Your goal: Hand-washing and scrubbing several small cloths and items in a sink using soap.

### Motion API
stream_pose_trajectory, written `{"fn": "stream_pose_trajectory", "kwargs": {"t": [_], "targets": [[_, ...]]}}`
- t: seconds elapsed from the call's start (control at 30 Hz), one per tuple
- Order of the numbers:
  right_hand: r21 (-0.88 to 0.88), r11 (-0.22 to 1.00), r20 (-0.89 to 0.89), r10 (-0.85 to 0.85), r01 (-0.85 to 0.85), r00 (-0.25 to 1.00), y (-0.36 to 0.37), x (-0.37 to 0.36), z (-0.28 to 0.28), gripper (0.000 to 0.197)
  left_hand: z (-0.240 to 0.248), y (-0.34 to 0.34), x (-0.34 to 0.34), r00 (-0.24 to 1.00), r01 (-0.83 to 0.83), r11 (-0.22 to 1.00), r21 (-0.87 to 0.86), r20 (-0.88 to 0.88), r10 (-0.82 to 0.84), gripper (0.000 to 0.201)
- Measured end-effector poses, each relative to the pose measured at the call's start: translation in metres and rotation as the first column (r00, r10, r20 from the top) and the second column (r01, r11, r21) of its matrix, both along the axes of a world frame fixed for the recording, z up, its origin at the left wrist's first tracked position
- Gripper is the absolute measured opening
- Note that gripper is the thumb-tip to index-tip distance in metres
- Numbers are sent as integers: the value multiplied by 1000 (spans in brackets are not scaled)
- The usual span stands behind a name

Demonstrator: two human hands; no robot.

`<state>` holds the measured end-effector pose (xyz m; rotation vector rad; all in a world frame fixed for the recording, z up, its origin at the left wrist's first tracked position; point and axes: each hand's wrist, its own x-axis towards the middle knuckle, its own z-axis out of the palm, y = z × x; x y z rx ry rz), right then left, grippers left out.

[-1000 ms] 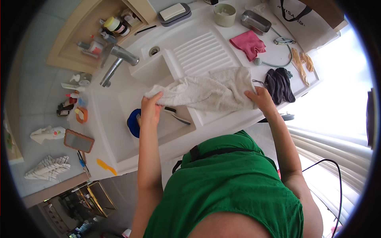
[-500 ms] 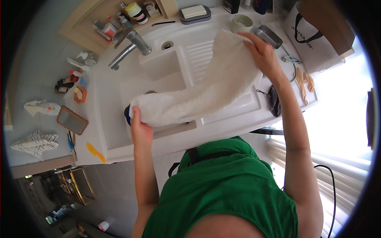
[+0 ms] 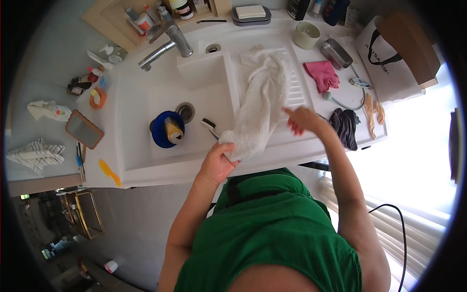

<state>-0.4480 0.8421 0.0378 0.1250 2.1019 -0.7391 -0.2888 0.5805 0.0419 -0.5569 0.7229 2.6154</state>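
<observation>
A white towel (image 3: pixel 263 90) lies along the ribbed washboard part of the sink, its far end rumpled. Its near end is gripped by my left hand (image 3: pixel 218 163), thumb on top, above the sink's front rim. My right hand (image 3: pixel 304 120) hovers beside the towel's right edge, holding nothing; its index finger points out and the others curl loosely. Inside the basin (image 3: pixel 146 90), left of the towel, a blue bowl (image 3: pixel 158 137) holds a yellow container (image 3: pixel 173 130). A scrub brush (image 3: pixel 209 125), partly covered by the towel, rests near the drain (image 3: pixel 185 112).
A metal faucet (image 3: pixel 168 45) reaches over the basin. Along the right counter lie a pink cloth (image 3: pixel 321 76), a metal dish (image 3: pixel 336 53), a dark cloth (image 3: pixel 344 127) and a white paper bag (image 3: pixel 386 68). A framed mirror (image 3: pixel 84 129) and yellow comb (image 3: pixel 109 172) are at left.
The towel, stretched between both hands over the basin, now lies on the washboard. My right hand has released it and come nearer. My left hand moved right, uncovering the bowl and brush.
</observation>
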Motion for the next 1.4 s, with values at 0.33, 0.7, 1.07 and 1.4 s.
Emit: {"fn": "stream_pose_trajectory", "kwargs": {"t": [0.33,0.7,1.07,1.4], "targets": [[-734,656,-316,-557,175,768,-2,47,16,46,20,25,-6,894,411,910,-49,-172,-413,40],[130,989,-689,40,70,723,42,45,-4,50,29,25,-41,708,336,-2,-942,254,-659,30],[-167,980,-934,-123,-105,336,-4,-37,-29,33,-31,36,-121,716,-494,-146,-857,-305,-628,36],[-363,809,-691,99,-462,716,26,12,2,13,-17,21,-116,742,-359,-270,-893,-98,-663,12]]}}
